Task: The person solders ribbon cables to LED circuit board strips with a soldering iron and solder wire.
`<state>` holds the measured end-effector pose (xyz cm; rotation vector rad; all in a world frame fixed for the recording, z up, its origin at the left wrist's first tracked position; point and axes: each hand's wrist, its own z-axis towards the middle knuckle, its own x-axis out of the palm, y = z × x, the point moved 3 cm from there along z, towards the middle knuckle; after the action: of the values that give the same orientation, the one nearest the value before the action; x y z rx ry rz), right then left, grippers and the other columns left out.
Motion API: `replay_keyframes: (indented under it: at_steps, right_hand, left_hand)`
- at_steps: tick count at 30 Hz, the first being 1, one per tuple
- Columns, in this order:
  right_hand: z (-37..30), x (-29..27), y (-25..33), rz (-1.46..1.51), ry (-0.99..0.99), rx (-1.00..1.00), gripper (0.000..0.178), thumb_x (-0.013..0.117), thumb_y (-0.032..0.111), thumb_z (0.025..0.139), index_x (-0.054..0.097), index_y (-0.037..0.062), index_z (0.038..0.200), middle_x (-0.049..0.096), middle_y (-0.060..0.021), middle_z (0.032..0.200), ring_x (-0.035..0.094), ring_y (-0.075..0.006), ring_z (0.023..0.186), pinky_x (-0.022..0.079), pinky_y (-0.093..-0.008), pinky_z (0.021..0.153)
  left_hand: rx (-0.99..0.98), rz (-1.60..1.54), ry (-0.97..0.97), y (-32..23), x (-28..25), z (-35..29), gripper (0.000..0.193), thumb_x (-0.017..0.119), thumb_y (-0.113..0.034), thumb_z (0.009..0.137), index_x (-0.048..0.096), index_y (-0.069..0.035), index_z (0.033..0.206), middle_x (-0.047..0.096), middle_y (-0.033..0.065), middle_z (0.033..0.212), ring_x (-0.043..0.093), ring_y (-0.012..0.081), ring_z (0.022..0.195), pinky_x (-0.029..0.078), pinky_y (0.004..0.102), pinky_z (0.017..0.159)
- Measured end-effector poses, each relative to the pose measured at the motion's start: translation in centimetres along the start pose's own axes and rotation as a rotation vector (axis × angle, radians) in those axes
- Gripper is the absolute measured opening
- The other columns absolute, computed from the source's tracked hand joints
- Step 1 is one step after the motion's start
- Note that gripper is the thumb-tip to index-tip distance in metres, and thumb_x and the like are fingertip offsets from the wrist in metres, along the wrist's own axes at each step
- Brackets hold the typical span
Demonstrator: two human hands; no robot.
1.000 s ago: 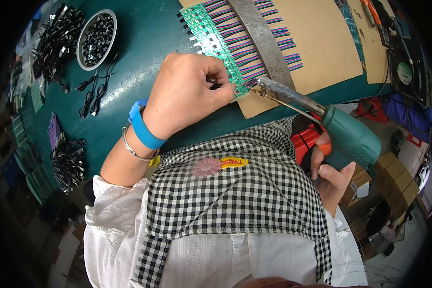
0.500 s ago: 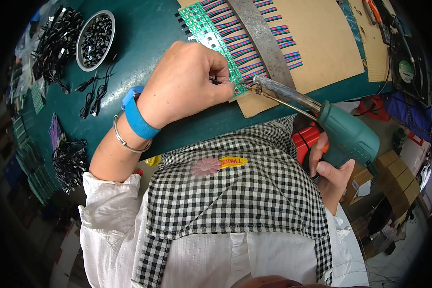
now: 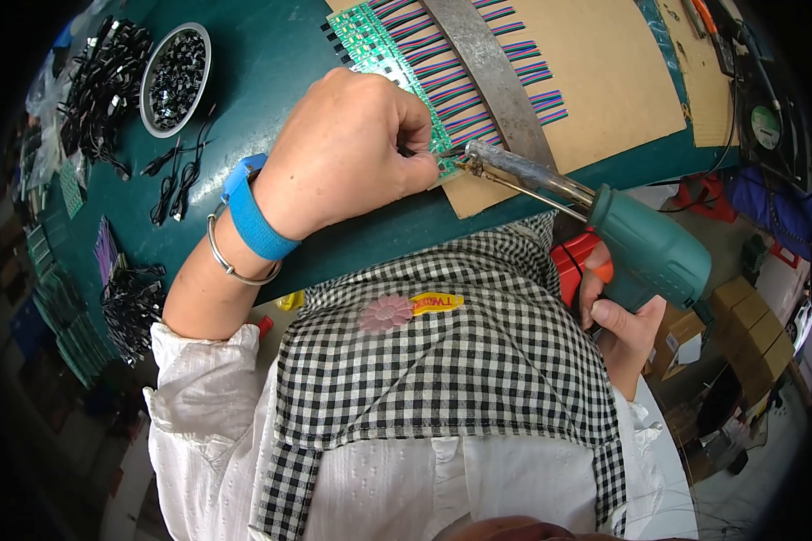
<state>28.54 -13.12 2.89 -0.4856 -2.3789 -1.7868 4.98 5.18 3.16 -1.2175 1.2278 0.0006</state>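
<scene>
One green circuit-board panel [image 3: 379, 56] on surface [image 3: 266, 77]. Left hand [image 3: 347, 153] arched over panel's near end, pinching small dark piece [image 3: 407, 151]. Right of panel: right hand [image 3: 622, 329] gripping one soldering gun [image 3: 654, 248], one metal bar [image 3: 485, 70]. Left: one bowl [image 3: 161, 134].

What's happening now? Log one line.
left hand: pinching dark piece by circuit boards | right hand: gripping soldering gun, tip near boards | metal bar: across wires

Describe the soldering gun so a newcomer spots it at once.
Find the green table and follow its near edge rightward, to the right hand. That hand grips the soldering gun. Unlike the flat grey metal bar nearby, it has a chunky green body and a barrel pointing toward the circuit boards.
</scene>
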Motion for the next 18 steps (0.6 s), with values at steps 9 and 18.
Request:
replay_keyframes:
  at_steps: [9,18]
  right_hand:
    - [0.4,-0.7,-0.2,0.035,-0.032,-0.069,0.059,0.076,0.014,0.072,0.044,-0.0136,0.113,0.053,-0.0106,0.059,0.049,-0.0156,0.04,0.04,-0.0236,0.036]
    - [1.2,0.1,0.4,0.011,-0.057,-0.076,0.063,0.072,0.015,0.075,0.04,-0.0166,0.119,0.049,-0.0093,0.051,0.047,-0.016,0.037,0.039,-0.0239,0.035]
  left_hand:
    - [0.009,-0.011,0.006,0.0,0.0,0.1,0.007,0.067,-0.004,0.066,0.063,0.001,0.066,0.057,0.0084,0.054,0.053,0.0136,0.046,0.044,0.0252,0.049]
    - [0.011,0.002,-0.007,0.2,-0.1,0.1,0.007,0.067,-0.005,0.066,0.063,0.0,0.065,0.058,0.009,0.055,0.054,0.0157,0.046,0.044,0.0262,0.049]
